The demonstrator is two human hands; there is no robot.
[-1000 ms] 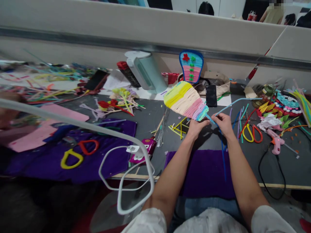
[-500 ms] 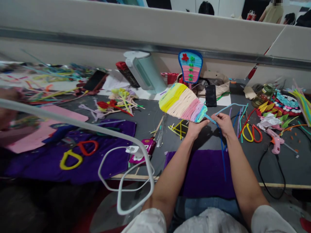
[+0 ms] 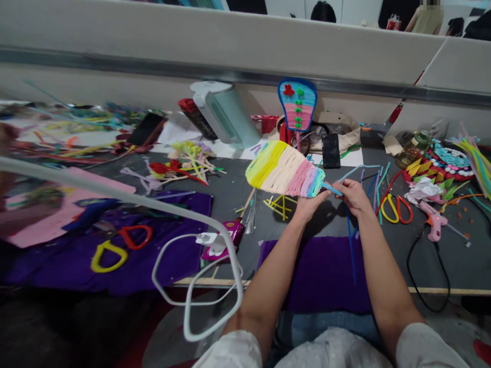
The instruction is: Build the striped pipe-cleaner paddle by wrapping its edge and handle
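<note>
A fan shape wrapped in yellow, cream, pink and blue strands (image 3: 286, 171) is held above the table, its narrow blue stem pointing right. My left hand (image 3: 312, 203) is closed on the fan near the base of the stem, under its right end. Closed in a pinch at the stem's end, my right hand (image 3: 353, 195) touches a light blue pipe cleaner (image 3: 358, 169) that sticks out to the upper right. Dark blue strands (image 3: 351, 245) hang below the right hand over a purple cloth (image 3: 326, 276).
Behind stand a finished-looking fan (image 3: 298, 105), a kettle (image 3: 226, 115) and a black phone (image 3: 330, 151). Scissors (image 3: 397, 208) and a pink glue gun (image 3: 434, 222) lie right. A white cable (image 3: 153, 197) crosses the left foreground. Another person's hand (image 3: 7, 135) shows far left.
The fan has tilted flatter, its wide end lower. The light blue pipe cleaner's free end has shifted slightly left. The view has moved slightly, and the other person's hand has moved up.
</note>
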